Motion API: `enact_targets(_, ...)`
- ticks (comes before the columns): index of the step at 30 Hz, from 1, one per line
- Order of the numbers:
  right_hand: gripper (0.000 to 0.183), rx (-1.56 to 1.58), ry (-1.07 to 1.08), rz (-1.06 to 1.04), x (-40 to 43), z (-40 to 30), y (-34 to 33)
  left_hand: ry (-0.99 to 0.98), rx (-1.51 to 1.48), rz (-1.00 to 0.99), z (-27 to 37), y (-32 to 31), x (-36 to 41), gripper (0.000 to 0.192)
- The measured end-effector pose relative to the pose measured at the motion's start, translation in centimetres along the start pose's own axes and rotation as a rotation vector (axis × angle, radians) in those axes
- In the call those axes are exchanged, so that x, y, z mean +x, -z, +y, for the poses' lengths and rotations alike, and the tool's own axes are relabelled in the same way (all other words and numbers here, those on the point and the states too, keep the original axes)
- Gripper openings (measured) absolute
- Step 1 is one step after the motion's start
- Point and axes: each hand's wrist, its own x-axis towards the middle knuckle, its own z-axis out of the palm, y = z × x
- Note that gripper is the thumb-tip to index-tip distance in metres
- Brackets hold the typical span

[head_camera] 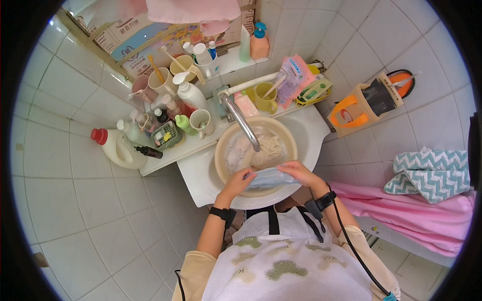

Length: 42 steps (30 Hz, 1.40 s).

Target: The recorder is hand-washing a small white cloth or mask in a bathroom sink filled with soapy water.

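Note:
A light blue cloth is stretched between my two hands over the near rim of a beige plastic basin. My left hand grips its left end, and my right hand has hold of the right end. In the basin, a pale cream cloth lies in sudsy water. The basin sits in a white washbasin, and the chrome faucet reaches out above it. What lies under the stretched cloth is mostly hidden.
Bottles, cups and a green plastic basket crowd the ledge at left. A yellow-green mug and a pink-purple pouch stand behind the faucet. A detergent jug is at far left. Pink fabric and a zigzag-patterned towel hang at right.

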Motion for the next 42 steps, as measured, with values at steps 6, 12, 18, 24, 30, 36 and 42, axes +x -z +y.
enact_targets(6, 0.021, -0.256, 0.078, 0.035, 0.9, 0.5, 2.6, -0.035, 0.235, 0.001, -1.5, 2.2, -0.1, 0.019)
enact_targets(12, 0.021, -0.643, 0.132, 0.263, 2.0, -0.3, 4.0, 0.084, 0.003, -0.128, -1.0, 3.3, -0.9, 0.023)
enact_targets(18, 0.022, -0.272, 0.352, 0.316, 4.6, 1.0, 0.3, 0.046, -0.240, 0.068, 1.2, 0.1, -0.2, 0.027)
enact_targets(24, 0.018, 0.004, 0.268, 0.199, 4.7, -0.7, -1.8, 0.057, -0.501, 0.279, 0.7, -1.1, 0.6, 0.024)
enact_targets(30, 0.018, -0.638, 0.722, 0.386, 3.4, -0.8, -7.5, 0.098, -1.253, 0.430, 1.6, -4.2, 1.8, 0.027)
enact_targets(36, 0.021, -0.396, 0.367, 0.569, 5.1, 0.6, -8.6, 0.185, -0.852, 0.507, 3.0, -5.5, 2.8, 0.029)
enact_targets(42, 0.026, -0.595, 0.549, 0.670, 4.9, 0.3, -9.8, 0.304, -0.818, 0.575, 5.9, -4.6, 3.0, 0.032)
